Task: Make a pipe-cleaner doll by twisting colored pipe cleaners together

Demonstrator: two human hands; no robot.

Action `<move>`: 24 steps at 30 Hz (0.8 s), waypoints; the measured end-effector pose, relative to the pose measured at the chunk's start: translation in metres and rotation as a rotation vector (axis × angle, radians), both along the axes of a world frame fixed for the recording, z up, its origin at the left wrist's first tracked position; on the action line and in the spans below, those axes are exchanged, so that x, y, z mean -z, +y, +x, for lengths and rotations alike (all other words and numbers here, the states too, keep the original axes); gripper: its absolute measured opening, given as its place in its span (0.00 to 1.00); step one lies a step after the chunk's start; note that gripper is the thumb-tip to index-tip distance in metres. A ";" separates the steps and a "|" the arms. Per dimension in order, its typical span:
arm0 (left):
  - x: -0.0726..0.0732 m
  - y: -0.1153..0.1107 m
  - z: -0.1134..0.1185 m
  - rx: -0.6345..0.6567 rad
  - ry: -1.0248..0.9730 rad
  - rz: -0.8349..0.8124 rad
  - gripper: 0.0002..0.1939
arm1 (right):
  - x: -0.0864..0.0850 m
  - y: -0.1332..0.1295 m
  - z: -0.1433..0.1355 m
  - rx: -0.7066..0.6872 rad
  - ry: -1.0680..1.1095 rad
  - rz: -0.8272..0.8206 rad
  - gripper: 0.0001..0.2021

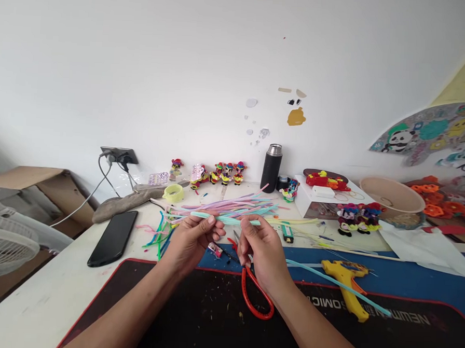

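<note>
My left hand [200, 232] pinches one end of a pale turquoise fuzzy stem [230, 219] between thumb and fingers. My right hand [258, 243] pinches the same stem farther right, level with my left hand. Red-handled scissors [255, 300] hang below my right palm, their metal tip pointing up between the hands, with the lower fingers around them. Behind both hands lies a pile of pink, purple and turquoise stems [223, 204]. One long turquoise stem [339, 284] stretches from beside my right hand over a yellow glue gun [345, 286].
A black phone [112, 239] and driftwood [125, 203] lie at left. A black bottle [272, 168] and small figures [228, 174] stand by the wall. The dark mat [194, 317] is in front. At right are a white box [320, 199] and a bowl [391, 195].
</note>
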State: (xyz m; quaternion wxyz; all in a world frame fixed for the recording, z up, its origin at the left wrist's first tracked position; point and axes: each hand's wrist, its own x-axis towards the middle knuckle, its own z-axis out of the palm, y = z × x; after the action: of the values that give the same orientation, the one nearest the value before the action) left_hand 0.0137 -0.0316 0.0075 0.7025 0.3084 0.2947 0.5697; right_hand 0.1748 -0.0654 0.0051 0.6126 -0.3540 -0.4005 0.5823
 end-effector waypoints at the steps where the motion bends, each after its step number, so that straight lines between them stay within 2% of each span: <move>1: 0.000 -0.001 0.000 0.001 -0.008 -0.012 0.17 | 0.000 -0.001 -0.001 -0.001 -0.011 -0.001 0.19; 6: 0.000 -0.003 0.001 0.033 -0.046 -0.037 0.17 | -0.002 -0.004 -0.001 -0.017 -0.032 0.015 0.18; 16: 0.002 -0.006 0.002 0.139 0.003 0.014 0.16 | -0.005 -0.008 -0.003 -0.009 -0.044 0.049 0.19; 24: 0.004 -0.008 0.001 0.210 0.044 0.043 0.14 | -0.007 -0.009 -0.001 -0.148 -0.041 0.050 0.19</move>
State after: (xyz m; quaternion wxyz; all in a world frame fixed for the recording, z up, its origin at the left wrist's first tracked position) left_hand 0.0151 -0.0395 0.0040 0.7448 0.3649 0.2640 0.4923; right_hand 0.1741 -0.0746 0.0122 0.5684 -0.3199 -0.4524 0.6082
